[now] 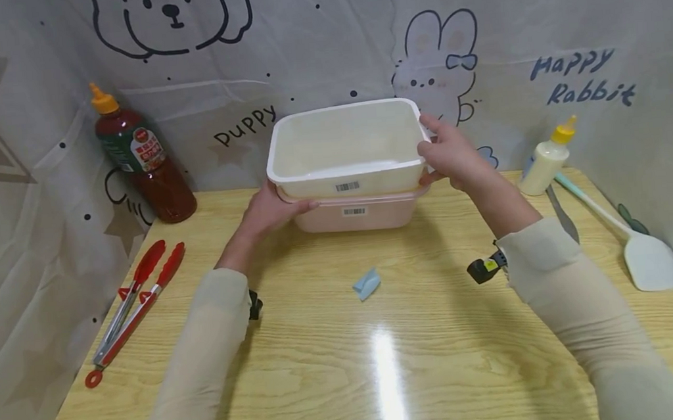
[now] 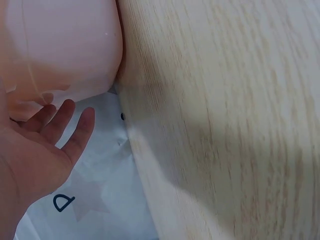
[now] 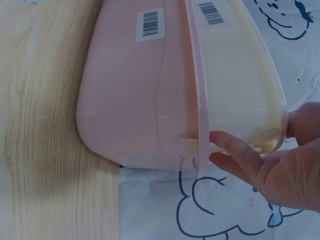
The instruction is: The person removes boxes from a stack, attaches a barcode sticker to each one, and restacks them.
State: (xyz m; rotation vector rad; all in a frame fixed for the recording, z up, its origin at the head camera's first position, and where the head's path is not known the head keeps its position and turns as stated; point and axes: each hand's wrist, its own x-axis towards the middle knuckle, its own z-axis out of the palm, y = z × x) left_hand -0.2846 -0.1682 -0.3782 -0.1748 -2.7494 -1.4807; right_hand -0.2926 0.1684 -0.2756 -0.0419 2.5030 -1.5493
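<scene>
A white storage bin point(image 1: 305, 185) sits nested in the top of a pink storage bin point(image 1: 384, 213) at the back of the table. With the thumb at its rim and fingers under it, my right hand point(image 1: 450, 151) grips the white bin's right end; the right wrist view shows the fingers point(image 3: 235, 150) beside the pink rim. My left hand point(image 1: 265, 212) lies against the left end of the bins, thumb along the front by the pink rim. Its fingers point(image 2: 62, 120) are spread and relaxed near the pink wall in the left wrist view.
A light blue scrap point(image 1: 367, 284) lies mid-table. At left are red-handled tongs point(image 1: 136, 305) and a red sauce bottle point(image 1: 145, 162). At right stand a yellow-capped bottle point(image 1: 544, 160), a knife-like tool point(image 1: 564, 218) and a white spatula point(image 1: 652, 261). A printed curtain point(image 1: 324, 59) hangs behind.
</scene>
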